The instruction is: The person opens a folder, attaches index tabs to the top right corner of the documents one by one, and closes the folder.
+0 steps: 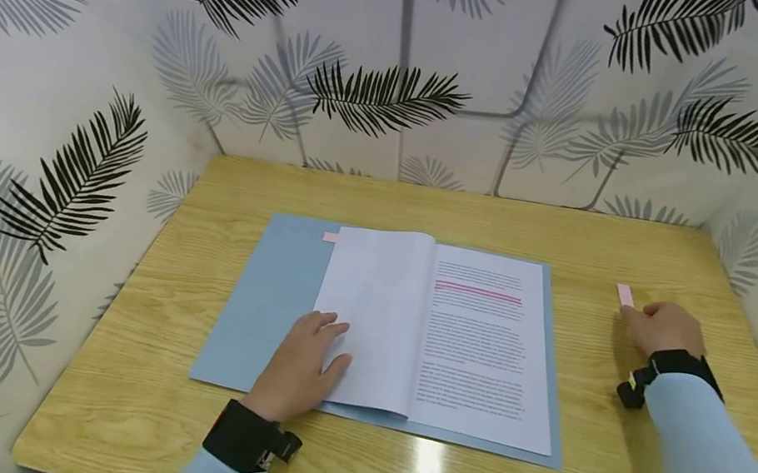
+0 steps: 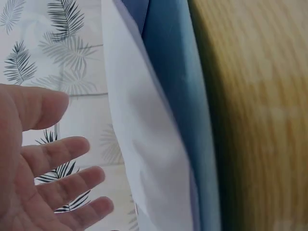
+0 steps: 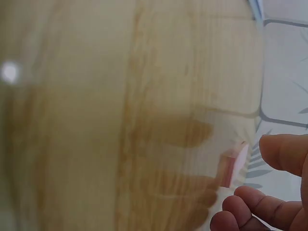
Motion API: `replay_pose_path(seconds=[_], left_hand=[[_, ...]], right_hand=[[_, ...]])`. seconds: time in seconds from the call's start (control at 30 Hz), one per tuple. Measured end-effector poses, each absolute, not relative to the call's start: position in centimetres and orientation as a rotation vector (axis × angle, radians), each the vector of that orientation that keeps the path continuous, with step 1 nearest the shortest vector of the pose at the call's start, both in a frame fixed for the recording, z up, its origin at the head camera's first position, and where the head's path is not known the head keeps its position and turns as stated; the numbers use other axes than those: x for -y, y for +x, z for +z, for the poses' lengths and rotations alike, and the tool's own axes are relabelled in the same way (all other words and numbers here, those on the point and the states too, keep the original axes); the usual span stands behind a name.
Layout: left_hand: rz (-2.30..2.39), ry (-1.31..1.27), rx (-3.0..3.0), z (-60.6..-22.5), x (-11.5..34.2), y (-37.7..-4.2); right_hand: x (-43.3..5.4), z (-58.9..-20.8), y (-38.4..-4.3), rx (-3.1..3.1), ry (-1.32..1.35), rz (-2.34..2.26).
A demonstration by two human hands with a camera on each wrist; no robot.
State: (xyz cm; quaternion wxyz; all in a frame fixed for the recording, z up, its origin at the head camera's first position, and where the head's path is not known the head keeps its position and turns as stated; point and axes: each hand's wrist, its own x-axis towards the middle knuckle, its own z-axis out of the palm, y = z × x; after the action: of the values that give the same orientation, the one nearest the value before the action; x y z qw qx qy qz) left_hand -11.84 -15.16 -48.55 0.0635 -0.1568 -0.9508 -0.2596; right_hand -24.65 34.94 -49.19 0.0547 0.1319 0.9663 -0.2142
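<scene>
A document with blue covers [image 1: 261, 300] lies spread on the table, its right page [image 1: 474, 346] printed with text and pink highlighted lines. My left hand [image 1: 299, 362] is at the lower part of the blank left page [image 1: 372, 320], fingers relaxed and apart; the left wrist view shows them beside the bulging white sheet [image 2: 144, 125]. Far to the right, my right hand [image 1: 667, 328] is over the table beside a small pink pad of sticky notes [image 1: 625, 295]. In the right wrist view, a gap shows between thumb and loosely bent fingers [image 3: 255, 204], with the pad [image 3: 241, 156] just beyond them.
A pink tab [image 1: 330, 237] sticks out at the top left of the pages. The yellow wood-grain table [image 1: 123, 394] is glossy and meets a leaf-patterned curtain [image 1: 458, 47] at its back and sides.
</scene>
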Motion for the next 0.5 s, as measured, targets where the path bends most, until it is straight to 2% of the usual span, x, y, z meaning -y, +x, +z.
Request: replay_pose_path(seconds=[0.5], left_hand=[[-0.797, -0.568, 2.681, -49.2, 13.4, -12.1]], right_hand=[[-34.6, -50.1, -26.1, -2.927, 0.493, -0.706]])
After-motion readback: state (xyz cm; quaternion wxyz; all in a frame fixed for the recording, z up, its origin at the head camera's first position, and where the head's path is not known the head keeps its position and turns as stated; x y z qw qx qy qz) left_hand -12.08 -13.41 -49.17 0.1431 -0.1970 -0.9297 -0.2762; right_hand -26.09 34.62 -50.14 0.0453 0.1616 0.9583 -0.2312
